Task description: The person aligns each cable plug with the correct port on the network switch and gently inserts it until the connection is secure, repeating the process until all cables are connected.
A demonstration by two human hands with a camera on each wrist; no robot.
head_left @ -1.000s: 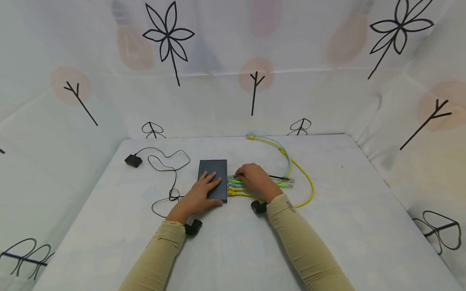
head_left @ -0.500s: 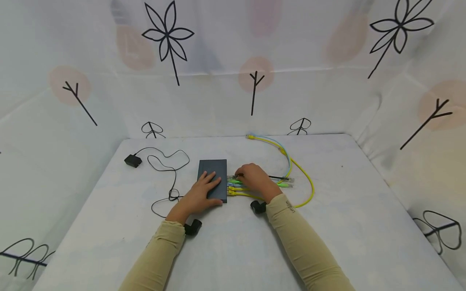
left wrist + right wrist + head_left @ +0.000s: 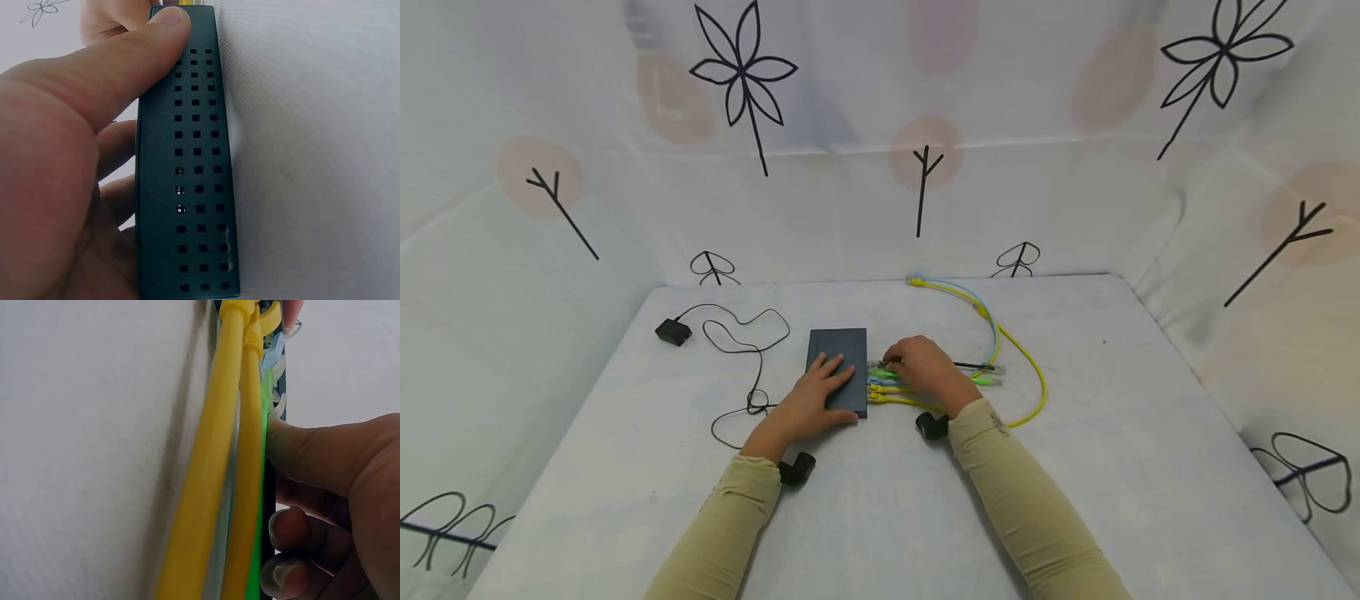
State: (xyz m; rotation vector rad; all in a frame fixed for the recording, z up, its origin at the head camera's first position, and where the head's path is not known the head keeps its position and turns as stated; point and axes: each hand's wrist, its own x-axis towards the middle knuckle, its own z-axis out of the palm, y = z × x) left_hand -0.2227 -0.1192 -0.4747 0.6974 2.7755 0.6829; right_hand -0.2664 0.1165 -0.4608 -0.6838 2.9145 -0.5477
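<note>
A dark grey network switch (image 3: 838,343) lies on the white table with cables at its right side. My left hand (image 3: 812,403) rests on its top with fingers spread. In the left wrist view, the thumb (image 3: 165,25) presses the vented side of the switch (image 3: 197,144). My right hand (image 3: 927,372) pinches a black network cable (image 3: 973,365) near its plug, close to the ports; its fingers hide whether the plug sits in a port. Alongside run a green cable (image 3: 987,381) and yellow cables (image 3: 206,456), with yellow and light blue plugs at the ports.
A black power adapter (image 3: 673,332) lies at the left, its thin cord (image 3: 762,358) looping toward the switch. Yellow and light blue cable ends (image 3: 916,282) lie at the table's back edge. A yellow cable (image 3: 1036,367) curves round to the right. Patterned cloth walls enclose the table.
</note>
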